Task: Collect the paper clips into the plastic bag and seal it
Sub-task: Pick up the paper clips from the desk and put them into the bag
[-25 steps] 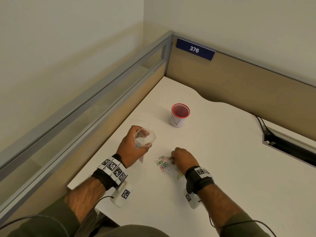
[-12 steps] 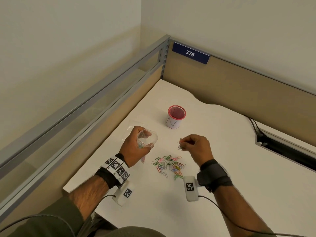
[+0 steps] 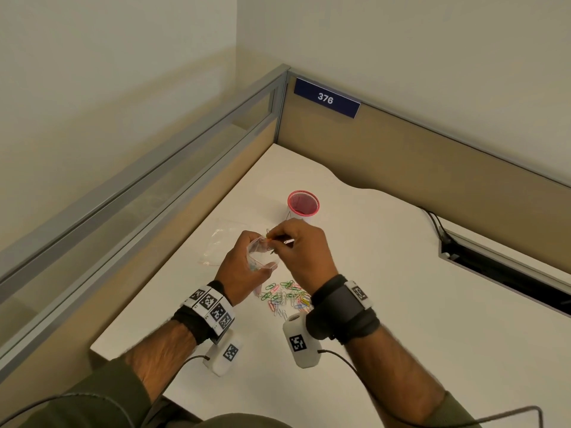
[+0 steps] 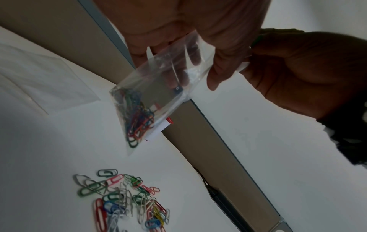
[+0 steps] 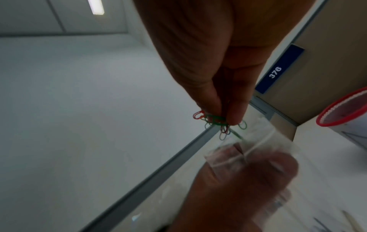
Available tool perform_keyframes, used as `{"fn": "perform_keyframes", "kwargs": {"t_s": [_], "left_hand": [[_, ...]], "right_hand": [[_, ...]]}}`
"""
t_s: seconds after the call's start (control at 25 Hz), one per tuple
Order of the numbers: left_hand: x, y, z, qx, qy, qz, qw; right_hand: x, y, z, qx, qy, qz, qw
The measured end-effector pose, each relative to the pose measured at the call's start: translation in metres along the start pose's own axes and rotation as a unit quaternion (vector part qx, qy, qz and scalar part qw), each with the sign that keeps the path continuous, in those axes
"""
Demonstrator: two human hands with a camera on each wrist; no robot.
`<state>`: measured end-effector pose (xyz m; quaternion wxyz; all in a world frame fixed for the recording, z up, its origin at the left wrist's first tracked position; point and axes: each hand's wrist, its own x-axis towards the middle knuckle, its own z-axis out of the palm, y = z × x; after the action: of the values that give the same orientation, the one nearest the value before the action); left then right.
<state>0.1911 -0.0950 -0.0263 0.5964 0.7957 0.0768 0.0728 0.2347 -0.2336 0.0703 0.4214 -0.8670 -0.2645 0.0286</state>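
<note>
My left hand grips a small clear plastic bag with its mouth held open, above the white desk. In the left wrist view the bag hangs down with several coloured clips bunched in its lower corner. My right hand pinches a small bunch of paper clips right at the bag's mouth. A loose pile of coloured paper clips lies on the desk just below both hands, also seen as the pile in the left wrist view.
A second clear bag lies flat on the desk left of my hands. A red-rimmed cup stands behind them. Partition walls close the desk on the left and back. A cable slot runs along the right.
My right hand lifted a bunch of clips off the pile and carried it up and left to the bag's mouth. The left hand kept holding the bag, raised slightly.
</note>
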Motion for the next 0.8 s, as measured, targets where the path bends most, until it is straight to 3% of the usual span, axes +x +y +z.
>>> {"fn": "perform_keyframes", "kwargs": {"t_s": [0.12, 0.28, 0.44, 0.52, 0.6, 0.68, 0.8], "left_hand": [[0.0, 0.003, 0.001, -0.009, -0.003, -0.003, 1.0], [-0.003, 0.005, -0.002, -0.02, -0.004, -0.003, 1.0], [-0.004, 0.0, -0.012, -0.03, 0.004, -0.001, 1.0], [-0.006, -0.002, -0.021, -0.036, 0.011, 0.002, 0.999], [-0.007, -0.003, -0.029, -0.042, 0.019, 0.002, 0.999], [-0.008, -0.002, -0.036, -0.044, 0.028, 0.002, 0.999], [-0.007, -0.003, -0.043, -0.044, 0.035, -0.001, 0.998]], "right_hand": [[-0.002, 0.002, 0.004, -0.072, -0.03, -0.028, 0.997], [-0.005, 0.002, -0.006, -0.043, 0.015, -0.025, 0.999], [-0.004, 0.037, -0.014, 0.001, 0.06, 0.059, 0.996], [-0.008, 0.082, -0.006, -0.11, 0.009, 0.117, 0.987], [-0.021, 0.122, 0.005, -0.217, -0.082, 0.198, 0.953], [-0.036, 0.148, 0.015, -0.254, -0.136, 0.265, 0.92], [-0.043, 0.153, 0.035, -0.29, -0.17, 0.271, 0.902]]}}
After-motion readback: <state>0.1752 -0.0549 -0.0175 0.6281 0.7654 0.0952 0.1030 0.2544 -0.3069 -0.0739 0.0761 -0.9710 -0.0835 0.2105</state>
